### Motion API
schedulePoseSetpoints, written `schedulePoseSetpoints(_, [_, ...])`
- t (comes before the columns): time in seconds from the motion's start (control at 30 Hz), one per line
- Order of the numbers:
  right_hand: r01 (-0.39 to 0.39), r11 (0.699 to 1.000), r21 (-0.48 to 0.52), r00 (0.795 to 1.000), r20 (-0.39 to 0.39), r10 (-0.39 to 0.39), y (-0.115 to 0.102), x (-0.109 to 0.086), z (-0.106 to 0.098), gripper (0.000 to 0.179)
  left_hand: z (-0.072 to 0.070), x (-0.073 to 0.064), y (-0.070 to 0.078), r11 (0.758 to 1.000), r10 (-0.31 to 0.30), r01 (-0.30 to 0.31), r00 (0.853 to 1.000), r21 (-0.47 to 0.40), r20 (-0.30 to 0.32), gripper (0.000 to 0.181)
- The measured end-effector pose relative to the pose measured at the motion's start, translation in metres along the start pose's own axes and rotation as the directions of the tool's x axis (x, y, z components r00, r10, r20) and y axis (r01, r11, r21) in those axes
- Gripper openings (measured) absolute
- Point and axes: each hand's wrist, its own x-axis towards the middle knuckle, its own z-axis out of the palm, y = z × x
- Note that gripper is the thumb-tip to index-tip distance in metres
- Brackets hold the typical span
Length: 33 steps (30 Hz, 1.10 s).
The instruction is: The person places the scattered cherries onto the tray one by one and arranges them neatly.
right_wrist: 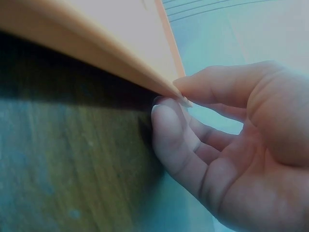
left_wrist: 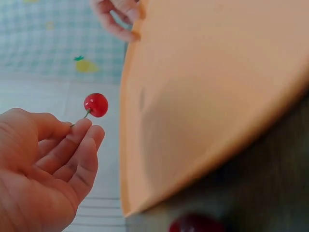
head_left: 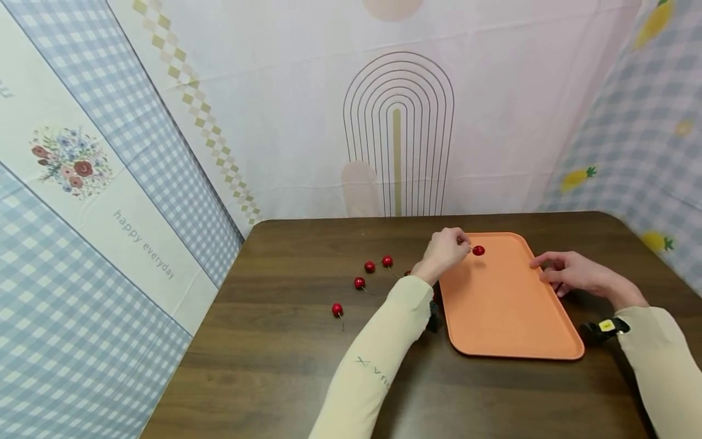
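My left hand [head_left: 445,251] pinches the thin stem of a red cherry [head_left: 479,250] between thumb and fingertips. That cherry hangs over the upper left part of an orange tray [head_left: 504,305], apart from its surface. In the left wrist view the cherry [left_wrist: 96,105] shows beyond the fingertips of the left hand [left_wrist: 53,159]. At the tray's right side, my right hand [head_left: 576,274] holds the rim. The right wrist view shows the right hand [right_wrist: 231,140] with its fingertips above and below the tray's edge [right_wrist: 116,63].
Left of the tray, several stemmed cherries lie on the dark wooden table [head_left: 263,366], among them a front cherry [head_left: 337,310] and a back cherry [head_left: 387,261]. The left forearm partly covers another cherry [head_left: 407,274]. Patterned cloth [head_left: 285,110] hangs behind the table.
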Motion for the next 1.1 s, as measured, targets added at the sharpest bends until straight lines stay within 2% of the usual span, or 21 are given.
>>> schedulePoseSetpoints(0.1, [-0.011,1.000,0.002,1.000,0.001,0.011,-0.002,0.000,0.000,0.047,0.014,0.002,0.007,0.999,-0.015,0.016,0.999,-0.044,0.029,0.009])
schedulePoseSetpoints(0.27, [-0.021,1.000,0.006,1.000,0.000,0.021,-0.004,-0.001,0.001,0.048,0.035,0.004,0.020,0.990,-0.075,0.083,0.995,-0.115,0.071,0.006])
schedulePoseSetpoints(0.4, [-0.022,1.000,0.010,1.000,0.013,0.022,-0.003,-0.001,0.000,0.048,0.049,0.005,0.027,0.984,-0.113,0.122,0.991,-0.133,0.074,0.005])
schedulePoseSetpoints(0.47, [-0.017,1.000,0.011,1.000,0.014,0.017,-0.003,-0.002,0.000,0.048,0.056,0.006,0.029,0.983,-0.119,0.127,0.991,-0.132,0.064,0.006])
schedulePoseSetpoints(0.6, [-0.012,1.000,0.010,1.000,0.014,0.012,-0.003,-0.001,0.000,0.048,0.067,0.005,0.028,0.974,-0.171,0.176,0.984,-0.143,0.051,0.007])
schedulePoseSetpoints(0.73, [-0.021,1.000,0.011,1.000,0.010,0.021,-0.002,-0.001,0.000,0.048,0.069,0.004,0.029,0.967,-0.208,0.214,0.976,-0.141,0.057,0.010])
schedulePoseSetpoints(0.9, [-0.022,1.000,0.011,1.000,0.014,0.022,-0.002,0.000,0.000,0.049,0.066,0.005,0.029,0.970,-0.206,0.214,0.976,-0.119,0.077,0.010])
schedulePoseSetpoints(1.0, [-0.023,1.000,0.012,1.000,0.015,0.022,-0.001,0.000,-0.001,0.049,0.063,0.006,0.029,0.972,-0.198,0.210,0.974,-0.106,0.111,0.008])
schedulePoseSetpoints(1.1, [-0.024,1.000,0.010,1.000,0.014,0.024,0.000,0.000,-0.001,0.048,0.055,0.007,0.028,0.977,-0.183,0.199,0.968,-0.078,0.171,0.007])
